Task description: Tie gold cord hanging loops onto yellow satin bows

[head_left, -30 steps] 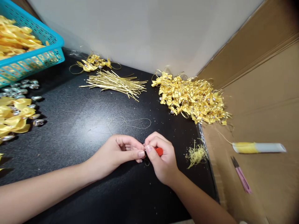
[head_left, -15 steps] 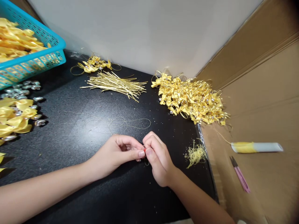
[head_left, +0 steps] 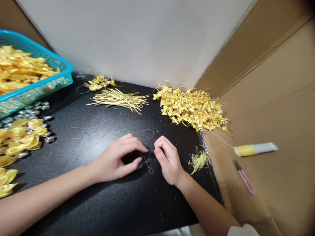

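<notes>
My left hand (head_left: 118, 158) rests on the black table (head_left: 98, 200), fingers curled, its index fingertip pinching a thin gold thread (head_left: 145, 157) that loops on the tabletop. Just to the right, my right hand (head_left: 168, 160) is closed around a small red object (head_left: 154, 151), of which only a tip shows between the fingers. The two hands almost touch at the fingertips. More loose gold thread (head_left: 134, 132) lies just beyond them.
A heap of finished gold bows (head_left: 190, 108) lies at the back right. Cut gold strips (head_left: 118, 99) lie at the back centre. A blue basket (head_left: 36, 90) holds yellow ribbon; yellow bows (head_left: 22, 136) and silver beads (head_left: 31, 113) sit left. Thread scraps (head_left: 198, 160), a thread spool (head_left: 254, 149) and pink snips (head_left: 243, 177) lie right.
The camera view has tilted, shifting everything down the frame. My left hand has opened out a little and drawn a thread loop across the table; the red object is more hidden in my right hand.
</notes>
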The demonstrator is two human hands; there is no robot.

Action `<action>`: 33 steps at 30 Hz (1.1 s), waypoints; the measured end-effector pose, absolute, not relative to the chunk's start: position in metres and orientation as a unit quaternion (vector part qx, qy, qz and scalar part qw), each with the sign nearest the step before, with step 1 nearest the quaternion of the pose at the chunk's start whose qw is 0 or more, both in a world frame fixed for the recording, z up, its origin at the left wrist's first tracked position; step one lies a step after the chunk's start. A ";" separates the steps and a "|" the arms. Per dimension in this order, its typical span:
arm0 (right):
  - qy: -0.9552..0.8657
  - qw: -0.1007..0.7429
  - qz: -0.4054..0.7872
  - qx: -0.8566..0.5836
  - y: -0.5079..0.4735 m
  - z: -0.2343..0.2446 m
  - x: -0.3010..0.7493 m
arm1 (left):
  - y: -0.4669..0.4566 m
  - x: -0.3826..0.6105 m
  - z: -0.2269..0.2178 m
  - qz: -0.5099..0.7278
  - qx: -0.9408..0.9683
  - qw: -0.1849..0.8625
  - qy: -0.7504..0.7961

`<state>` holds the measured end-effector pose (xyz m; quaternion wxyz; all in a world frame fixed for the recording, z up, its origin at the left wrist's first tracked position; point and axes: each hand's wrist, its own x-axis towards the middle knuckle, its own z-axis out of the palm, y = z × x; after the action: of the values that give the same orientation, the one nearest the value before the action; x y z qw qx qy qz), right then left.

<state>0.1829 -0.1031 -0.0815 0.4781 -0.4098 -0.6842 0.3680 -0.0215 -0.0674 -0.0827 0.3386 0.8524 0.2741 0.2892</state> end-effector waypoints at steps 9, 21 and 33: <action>-0.581 0.583 0.366 -0.433 -0.094 -0.088 0.191 | -0.059 0.009 -0.073 0.091 0.959 0.242 0.113; -0.553 0.620 0.367 -0.419 -0.091 -0.086 0.197 | -0.062 0.002 -0.084 0.161 0.898 0.376 0.160; -0.609 0.535 0.396 -0.432 -0.099 -0.092 0.182 | -0.067 0.010 -0.086 0.380 0.447 0.716 0.379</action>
<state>0.1824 -0.0987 -0.0923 0.5353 -0.4318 -0.6086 0.3958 0.0098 -0.0669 -0.0862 0.7157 0.4471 0.3788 0.3799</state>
